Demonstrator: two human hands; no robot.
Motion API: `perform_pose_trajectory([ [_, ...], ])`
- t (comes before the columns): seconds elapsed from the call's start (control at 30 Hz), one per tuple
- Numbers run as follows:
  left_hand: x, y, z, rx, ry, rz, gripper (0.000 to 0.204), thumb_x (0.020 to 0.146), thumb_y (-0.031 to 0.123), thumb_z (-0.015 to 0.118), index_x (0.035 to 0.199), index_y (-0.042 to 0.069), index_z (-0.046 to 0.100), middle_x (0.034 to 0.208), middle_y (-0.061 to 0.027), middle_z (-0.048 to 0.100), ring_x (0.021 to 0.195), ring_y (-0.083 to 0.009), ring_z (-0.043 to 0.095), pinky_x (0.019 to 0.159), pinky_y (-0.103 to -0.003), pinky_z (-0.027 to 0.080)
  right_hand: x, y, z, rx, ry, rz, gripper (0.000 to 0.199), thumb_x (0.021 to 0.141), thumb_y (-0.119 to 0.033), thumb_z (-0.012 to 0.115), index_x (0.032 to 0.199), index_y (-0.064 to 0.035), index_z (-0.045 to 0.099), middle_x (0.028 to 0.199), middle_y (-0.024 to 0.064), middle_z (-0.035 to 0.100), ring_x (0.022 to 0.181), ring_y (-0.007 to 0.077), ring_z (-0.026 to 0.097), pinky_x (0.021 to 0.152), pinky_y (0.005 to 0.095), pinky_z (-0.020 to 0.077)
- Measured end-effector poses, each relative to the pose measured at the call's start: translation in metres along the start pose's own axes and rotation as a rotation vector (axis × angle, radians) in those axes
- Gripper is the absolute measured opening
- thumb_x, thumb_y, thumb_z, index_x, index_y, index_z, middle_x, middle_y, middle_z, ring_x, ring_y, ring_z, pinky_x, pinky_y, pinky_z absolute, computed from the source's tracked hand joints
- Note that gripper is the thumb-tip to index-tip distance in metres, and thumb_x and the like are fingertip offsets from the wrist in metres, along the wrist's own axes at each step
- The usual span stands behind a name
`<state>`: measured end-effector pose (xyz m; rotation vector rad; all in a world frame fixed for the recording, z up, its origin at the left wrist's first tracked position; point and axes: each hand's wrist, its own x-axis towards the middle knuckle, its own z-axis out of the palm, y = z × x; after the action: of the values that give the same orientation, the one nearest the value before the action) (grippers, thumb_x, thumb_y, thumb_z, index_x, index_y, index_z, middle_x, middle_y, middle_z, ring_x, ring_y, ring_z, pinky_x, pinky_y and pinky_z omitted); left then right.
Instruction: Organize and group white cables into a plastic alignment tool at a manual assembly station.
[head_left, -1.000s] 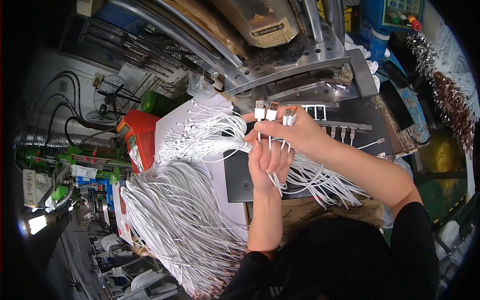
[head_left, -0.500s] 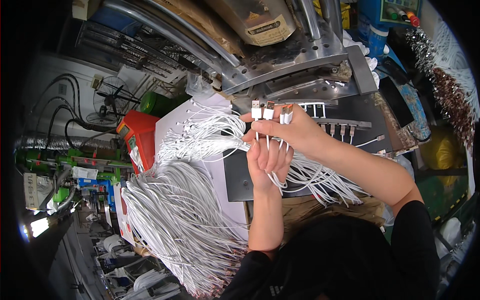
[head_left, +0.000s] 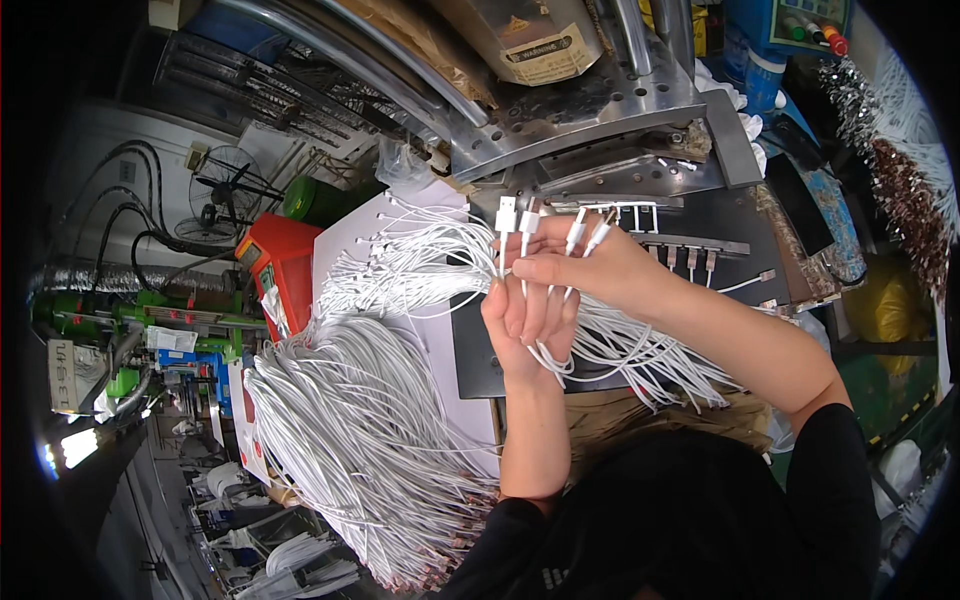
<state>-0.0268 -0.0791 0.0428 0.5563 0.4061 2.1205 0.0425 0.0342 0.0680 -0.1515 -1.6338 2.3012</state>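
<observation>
Left hand (head_left: 530, 325) curls round cables (head_left: 640, 350) by near edge of table (head_left: 482, 362); half-closed right hand (head_left: 598, 265) pinches them below plugs (head_left: 506, 219), likely for spacing.

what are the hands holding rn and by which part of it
White cables: the left hand is closed around their cords, and the right hand grips them just below the plugs.

Clear, even light falls on my left hand (head_left: 535, 322) and right hand (head_left: 598, 268). At left, a lamp (head_left: 79, 447) glares white; far ahead, a metal plate (head_left: 580, 127) shines. Lines curve near the rim, and the corners are black.
</observation>
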Motion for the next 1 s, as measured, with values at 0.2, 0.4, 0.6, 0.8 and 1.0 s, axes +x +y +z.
perform_pose_trajectory([
  [0.2,0.003,0.002,-0.007,-0.082,-0.110,-0.012,0.052,0.104,0.037,0.039,0.054,0.022,0.035,0.045,0.0095,0.036,0.040,-0.0041,0.027,0.045,-0.023,0.023,-0.003,0.003,0.002,0.054,0.073,-0.039,0.017,0.095,-0.015,0.065,0.101,0.0002,0.069,0.087,0.0035,0.070,0.079,0.0075,0.061,0.073,0.0237,0.0482],
  [0.4,0.001,0.000,-0.006,-0.050,-0.092,-0.010,0.053,0.105,0.036,0.037,0.054,0.021,0.034,0.045,0.0092,0.036,0.040,-0.0043,0.027,0.046,-0.023,0.023,-0.004,0.007,0.002,0.062,0.089,-0.040,0.014,0.095,-0.015,0.064,0.092,-0.0017,0.067,0.080,0.0001,0.065,0.077,0.0057,0.059,0.070,0.0234,0.0474],
  [0.6,0.001,-0.001,-0.004,-0.040,-0.087,-0.005,0.053,0.106,0.036,0.035,0.055,0.020,0.035,0.046,0.0089,0.037,0.040,-0.0044,0.027,0.045,-0.023,0.023,-0.005,0.005,0.002,0.076,0.096,-0.045,0.014,0.094,-0.015,0.065,0.091,-0.0022,0.066,0.079,-0.0003,0.064,0.077,0.0062,0.059,0.070,0.0235,0.0475],
  [0.8,0.002,0.004,-0.009,-0.105,-0.135,0.025,0.052,0.106,0.035,0.035,0.056,0.020,0.036,0.047,0.0085,0.037,0.041,-0.0048,0.028,0.046,-0.023,0.023,-0.005,0.007,0.006,0.118,0.089,-0.072,0.014,0.094,-0.016,0.066,0.096,-0.0018,0.067,0.082,0.0006,0.066,0.079,0.0064,0.060,0.071,0.0238,0.0482],
  [1.0,0.003,0.008,-0.002,-0.187,-0.053,0.054,0.052,0.106,0.033,0.035,0.056,0.019,0.036,0.047,0.0078,0.038,0.042,-0.0058,0.028,0.049,-0.024,0.025,-0.008,0.010,-0.001,0.088,0.091,-0.080,0.016,0.093,-0.015,0.068,0.092,0.0011,0.070,0.079,0.0012,0.067,0.073,0.0055,0.060,0.068,0.0225,0.0480],
])
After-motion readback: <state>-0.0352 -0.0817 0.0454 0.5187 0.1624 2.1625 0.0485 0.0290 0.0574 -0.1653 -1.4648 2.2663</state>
